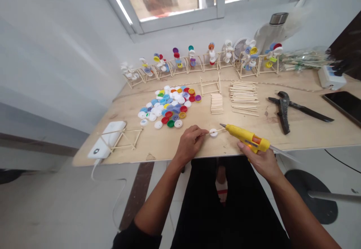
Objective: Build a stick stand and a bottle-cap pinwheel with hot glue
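Near the table's front edge, my left hand (191, 140) pinches the left end of a thin wooden stick (220, 129). The stick runs across a small white round piece (213, 132). My right hand (262, 159) is wrapped round a yellow glue gun (248, 138), whose dark nozzle points left, just above the stick's right end. Behind my left hand lies a heap of colourful bottle caps (172, 106). Short sticks (216, 104) and longer sticks (243, 93) are stacked behind the white piece, beside an upright stick frame (211, 87).
Several stick frames with cap wheels (193, 63) line the back. Black-handled pliers (284, 110) and a phone (345, 105) lie right, near a white socket block (332, 78). At left, a stick frame stands over a white power bank (107, 140). A bottle (269, 34) stands behind.
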Motion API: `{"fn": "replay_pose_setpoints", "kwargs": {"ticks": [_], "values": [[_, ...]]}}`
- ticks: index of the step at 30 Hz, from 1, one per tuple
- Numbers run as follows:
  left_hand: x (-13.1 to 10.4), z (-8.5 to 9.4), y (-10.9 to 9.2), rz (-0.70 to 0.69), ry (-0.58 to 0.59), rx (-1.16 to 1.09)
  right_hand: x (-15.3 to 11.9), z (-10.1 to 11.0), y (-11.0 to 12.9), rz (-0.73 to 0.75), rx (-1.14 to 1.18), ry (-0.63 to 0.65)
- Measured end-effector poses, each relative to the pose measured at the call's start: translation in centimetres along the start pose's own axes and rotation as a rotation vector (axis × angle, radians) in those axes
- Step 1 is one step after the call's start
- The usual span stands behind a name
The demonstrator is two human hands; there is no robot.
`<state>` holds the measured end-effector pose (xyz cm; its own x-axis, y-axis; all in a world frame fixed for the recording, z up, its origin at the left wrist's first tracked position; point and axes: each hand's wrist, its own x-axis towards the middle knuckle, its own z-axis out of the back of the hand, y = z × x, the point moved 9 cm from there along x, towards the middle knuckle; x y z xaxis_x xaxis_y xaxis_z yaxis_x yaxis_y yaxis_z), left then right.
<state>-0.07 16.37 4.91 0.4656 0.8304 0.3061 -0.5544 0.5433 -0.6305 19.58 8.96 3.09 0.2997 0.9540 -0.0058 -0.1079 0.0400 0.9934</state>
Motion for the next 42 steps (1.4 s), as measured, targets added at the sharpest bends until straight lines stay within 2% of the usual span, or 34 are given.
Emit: {"fn": "replay_pose_setpoints", "kwargs": {"ticks": [21,42], "values": [[-0.08,-0.17,0.02,-0.026,-0.004,0.055,-0.11,0.1,0.57,0.009,-0.027,-0.025],[-0.44,-0.23,-0.73,-0.067,-0.039,0.203,-0.1,-0.17,0.61,0.033,-0.038,0.02]]}}
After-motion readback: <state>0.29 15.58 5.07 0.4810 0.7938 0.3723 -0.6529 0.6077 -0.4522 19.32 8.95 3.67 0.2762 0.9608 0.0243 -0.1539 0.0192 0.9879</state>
